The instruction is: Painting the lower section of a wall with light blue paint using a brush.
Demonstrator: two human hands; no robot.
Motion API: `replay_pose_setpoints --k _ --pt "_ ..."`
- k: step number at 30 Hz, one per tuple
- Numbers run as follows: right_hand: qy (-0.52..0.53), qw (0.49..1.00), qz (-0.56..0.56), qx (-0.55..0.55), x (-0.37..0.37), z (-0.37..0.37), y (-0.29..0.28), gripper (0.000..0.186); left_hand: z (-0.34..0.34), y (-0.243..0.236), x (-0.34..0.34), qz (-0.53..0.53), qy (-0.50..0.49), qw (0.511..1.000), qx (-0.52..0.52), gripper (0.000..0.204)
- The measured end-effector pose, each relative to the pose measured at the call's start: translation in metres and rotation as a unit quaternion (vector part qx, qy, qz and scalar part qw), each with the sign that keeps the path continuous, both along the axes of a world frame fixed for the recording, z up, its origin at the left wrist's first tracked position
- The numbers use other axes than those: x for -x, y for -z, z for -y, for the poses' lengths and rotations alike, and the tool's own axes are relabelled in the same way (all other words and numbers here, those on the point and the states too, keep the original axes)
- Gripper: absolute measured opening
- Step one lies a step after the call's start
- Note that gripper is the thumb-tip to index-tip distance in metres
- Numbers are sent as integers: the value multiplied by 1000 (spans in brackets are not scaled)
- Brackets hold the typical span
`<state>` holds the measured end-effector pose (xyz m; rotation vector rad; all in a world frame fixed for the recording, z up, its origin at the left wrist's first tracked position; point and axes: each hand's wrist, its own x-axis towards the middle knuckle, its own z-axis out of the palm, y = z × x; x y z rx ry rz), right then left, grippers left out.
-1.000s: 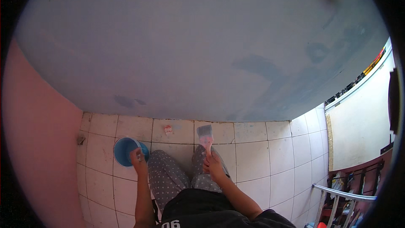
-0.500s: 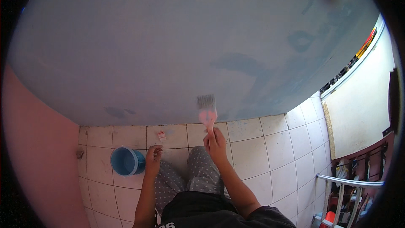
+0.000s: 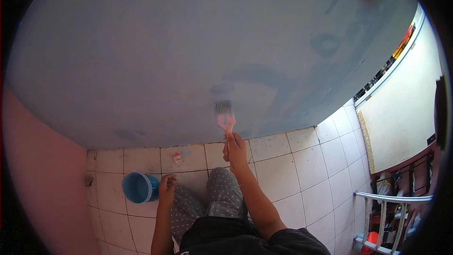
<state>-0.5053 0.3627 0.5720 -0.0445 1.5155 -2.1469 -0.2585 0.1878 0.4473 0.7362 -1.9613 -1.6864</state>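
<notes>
My right hand [image 3: 235, 148] grips the pink handle of a paintbrush [image 3: 224, 116], raised so its bristles meet the blue wall [image 3: 188, 52] just above the floor line. Darker wet strokes show on the wall above and to the right of the brush. My left hand [image 3: 166, 189] hangs low beside my left knee, fingers loosely curled and holding nothing, right next to a blue bucket [image 3: 138, 187] standing on the white floor tiles [image 3: 292, 174]. My legs in dotted grey trousers fill the space between the hands.
A pink wall [image 3: 42, 179] closes the left side. A small red-and-white scrap [image 3: 178, 158] lies on a tile by the wall. At the right are a cream wall [image 3: 401, 113], a metal rail [image 3: 391, 198] and shelves with clutter.
My right hand has lifted the brush from floor level up onto the blue wall. My left hand has let go of the bucket's rim and drawn back beside the knee.
</notes>
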Motion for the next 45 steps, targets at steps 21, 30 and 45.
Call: replay_pose_setpoints --k 21,30,45 --pt "15 995 -11 98 -3 1 -55 24 0 17 -2 -19 35 999 27 21" --pt "0 997 82 10 2 -8 -2 26 -6 -6 4 -2 27 999 24 21" --pt "316 804 -484 -143 53 -62 -151 27 -7 1 16 -31 53 998 15 20"
